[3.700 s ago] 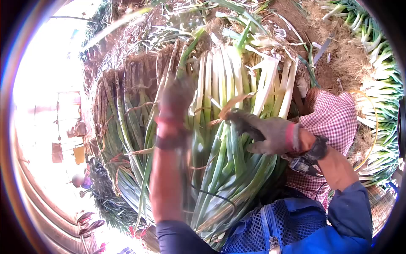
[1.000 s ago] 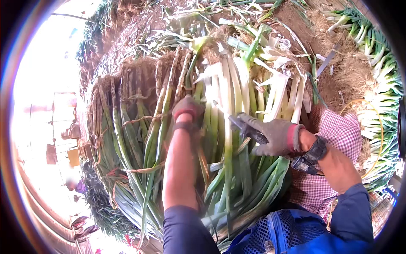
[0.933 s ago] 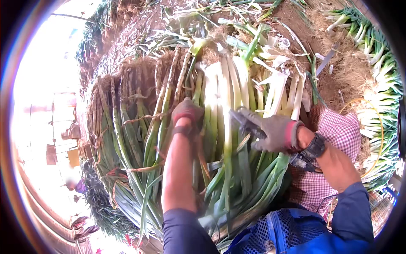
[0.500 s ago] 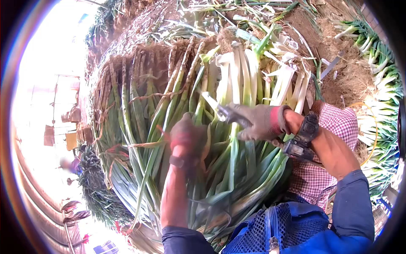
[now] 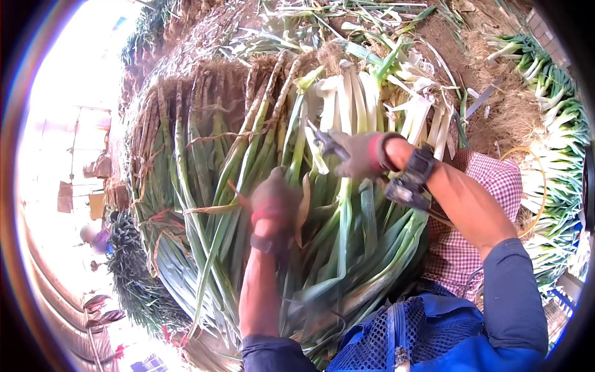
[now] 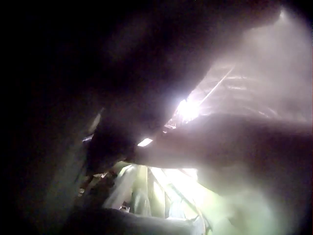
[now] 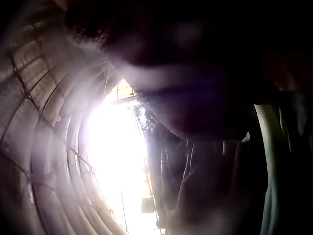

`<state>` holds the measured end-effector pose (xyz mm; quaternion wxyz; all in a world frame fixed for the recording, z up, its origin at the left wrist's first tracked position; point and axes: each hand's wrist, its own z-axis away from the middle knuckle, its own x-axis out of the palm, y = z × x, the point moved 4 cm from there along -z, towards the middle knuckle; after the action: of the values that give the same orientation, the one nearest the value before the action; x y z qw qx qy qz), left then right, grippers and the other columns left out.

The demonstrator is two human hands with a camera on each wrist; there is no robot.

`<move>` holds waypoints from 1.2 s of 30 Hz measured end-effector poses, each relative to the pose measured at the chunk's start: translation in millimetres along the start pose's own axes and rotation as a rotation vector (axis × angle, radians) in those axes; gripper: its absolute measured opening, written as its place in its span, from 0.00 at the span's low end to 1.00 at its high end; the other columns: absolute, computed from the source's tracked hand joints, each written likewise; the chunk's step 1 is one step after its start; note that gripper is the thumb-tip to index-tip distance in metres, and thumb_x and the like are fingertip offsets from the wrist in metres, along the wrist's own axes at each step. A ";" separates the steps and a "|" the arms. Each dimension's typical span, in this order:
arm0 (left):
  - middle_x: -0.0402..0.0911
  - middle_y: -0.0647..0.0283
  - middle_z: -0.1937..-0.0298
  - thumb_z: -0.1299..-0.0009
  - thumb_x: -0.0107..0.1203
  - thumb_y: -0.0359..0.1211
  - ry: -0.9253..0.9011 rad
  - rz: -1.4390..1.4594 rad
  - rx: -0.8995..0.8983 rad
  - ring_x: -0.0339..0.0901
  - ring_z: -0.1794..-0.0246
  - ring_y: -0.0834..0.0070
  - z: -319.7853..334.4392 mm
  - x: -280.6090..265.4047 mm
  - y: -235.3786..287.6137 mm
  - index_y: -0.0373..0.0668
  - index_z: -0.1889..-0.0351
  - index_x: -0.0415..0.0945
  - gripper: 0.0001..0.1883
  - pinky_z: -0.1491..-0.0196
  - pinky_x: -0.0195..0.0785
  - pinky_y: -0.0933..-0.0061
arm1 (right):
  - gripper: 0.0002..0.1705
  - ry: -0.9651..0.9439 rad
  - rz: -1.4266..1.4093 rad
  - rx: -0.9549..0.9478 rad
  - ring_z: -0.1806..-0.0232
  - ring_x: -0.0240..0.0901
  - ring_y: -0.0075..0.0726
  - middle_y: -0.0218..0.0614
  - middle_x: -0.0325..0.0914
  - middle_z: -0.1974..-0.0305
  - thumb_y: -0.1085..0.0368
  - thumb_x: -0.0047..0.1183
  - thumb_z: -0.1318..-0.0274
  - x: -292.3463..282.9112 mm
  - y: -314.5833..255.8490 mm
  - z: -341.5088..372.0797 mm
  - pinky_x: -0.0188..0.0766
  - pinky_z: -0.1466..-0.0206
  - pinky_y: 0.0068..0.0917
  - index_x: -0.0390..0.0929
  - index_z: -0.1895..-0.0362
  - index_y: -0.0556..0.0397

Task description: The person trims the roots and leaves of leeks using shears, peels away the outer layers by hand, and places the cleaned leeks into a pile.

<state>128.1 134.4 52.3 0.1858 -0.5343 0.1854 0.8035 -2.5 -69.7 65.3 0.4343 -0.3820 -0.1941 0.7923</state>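
A broad pile of long green onions (image 5: pixel 204 161) lies before me, brown unpeeled stalks at left and white peeled ones (image 5: pixel 356 102) at right. My gloved left hand (image 5: pixel 276 195) is blurred low over the middle of the pile, its fingers curled round a green onion (image 5: pixel 294 149). In the left wrist view, dark fingers frame pale stalks (image 6: pixel 156 196). My gloved right hand (image 5: pixel 365 155) grips a dark air blow gun (image 5: pixel 331 146), its narrow tip pointing up-left close to that stalk. In the right wrist view, the dark hand (image 7: pixel 195 107) hides the tool.
Peelings and loose leaves (image 5: pixel 372 37) litter the far side of the pile. A row of green onions (image 5: pixel 561 155) lines the right, beside a yellow hose (image 5: pixel 542 198) and a checked cloth (image 5: pixel 489 186). More bundles (image 5: pixel 149 279) stand at lower left.
Over the last second my left hand has come down toward me along the stalks. My right hand has shifted left and slightly up with the air blow gun, now nearer the left hand.
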 end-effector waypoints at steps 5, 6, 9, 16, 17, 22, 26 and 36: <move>0.88 0.47 0.47 0.41 0.75 0.49 -0.035 0.076 0.013 0.86 0.46 0.51 1.2 3.6 1.2 0.45 0.33 0.78 0.39 0.43 0.78 0.58 | 0.49 0.134 0.088 0.025 0.56 0.85 0.49 0.55 0.85 0.51 0.48 0.62 0.42 -19.4 13.2 -50.5 0.80 0.52 0.43 0.59 0.23 0.56; 0.88 0.47 0.47 0.41 0.75 0.49 -0.037 0.076 0.014 0.86 0.46 0.51 1.9 5.4 -0.2 0.45 0.33 0.78 0.39 0.43 0.78 0.58 | 0.49 0.182 0.148 0.008 0.55 0.85 0.48 0.55 0.85 0.52 0.48 0.62 0.42 -20.4 16.3 -63.9 0.79 0.51 0.43 0.59 0.22 0.56; 0.89 0.49 0.48 0.39 0.75 0.40 -0.027 0.186 0.045 0.88 0.49 0.57 -1.3 15.5 -11.8 0.39 0.34 0.77 0.36 0.45 0.78 0.62 | 0.46 0.206 0.084 0.028 0.54 0.85 0.50 0.51 0.85 0.53 0.50 0.62 0.42 -21.6 23.9 -62.5 0.78 0.49 0.43 0.60 0.23 0.51; 0.87 0.59 0.51 0.35 0.75 0.27 -0.355 0.982 0.068 0.85 0.55 0.74 29.4 7.0 6.1 0.30 0.38 0.77 0.28 0.48 0.79 0.73 | 0.49 0.005 -0.040 -0.078 0.54 0.84 0.45 0.46 0.84 0.53 0.46 0.64 0.41 3.1 40.0 -13.8 0.76 0.43 0.39 0.58 0.19 0.41; 0.87 0.60 0.51 0.35 0.74 0.27 -0.412 1.097 0.038 0.85 0.56 0.75 41.2 4.5 14.9 0.30 0.38 0.77 0.28 0.49 0.79 0.73 | 0.49 0.017 -0.063 -0.088 0.58 0.84 0.46 0.46 0.84 0.57 0.48 0.64 0.39 7.6 39.3 0.6 0.77 0.48 0.41 0.57 0.19 0.43; 0.88 0.60 0.53 0.33 0.73 0.27 -0.493 1.090 0.049 0.86 0.60 0.75 66.6 -0.3 21.1 0.28 0.33 0.74 0.31 0.52 0.80 0.73 | 0.61 0.195 0.028 -0.189 0.63 0.84 0.52 0.49 0.83 0.64 0.45 0.66 0.40 9.8 52.8 61.2 0.77 0.50 0.44 0.41 0.13 0.41; 0.86 0.57 0.49 0.39 0.74 0.50 0.219 -0.222 0.416 0.84 0.48 0.61 46.0 -13.8 22.2 0.50 0.42 0.86 0.28 0.43 0.76 0.60 | 0.62 0.293 0.008 -0.065 0.56 0.85 0.62 0.57 0.85 0.60 0.43 0.65 0.44 18.1 80.3 81.7 0.77 0.46 0.46 0.42 0.13 0.41; 0.90 0.51 0.62 0.46 0.78 0.50 -0.058 -0.221 0.266 0.88 0.59 0.54 -43.5 31.1 19.8 0.46 0.53 0.89 0.27 0.52 0.80 0.53 | 0.62 0.222 -0.100 -0.161 0.46 0.82 0.66 0.64 0.82 0.47 0.45 0.65 0.44 37.9 83.9 110.8 0.75 0.39 0.44 0.42 0.13 0.40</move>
<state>141.5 98.8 9.7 0.3472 -0.4988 0.2247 0.7617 -146.1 -81.3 65.3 0.4601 -0.4906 -0.2266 0.7045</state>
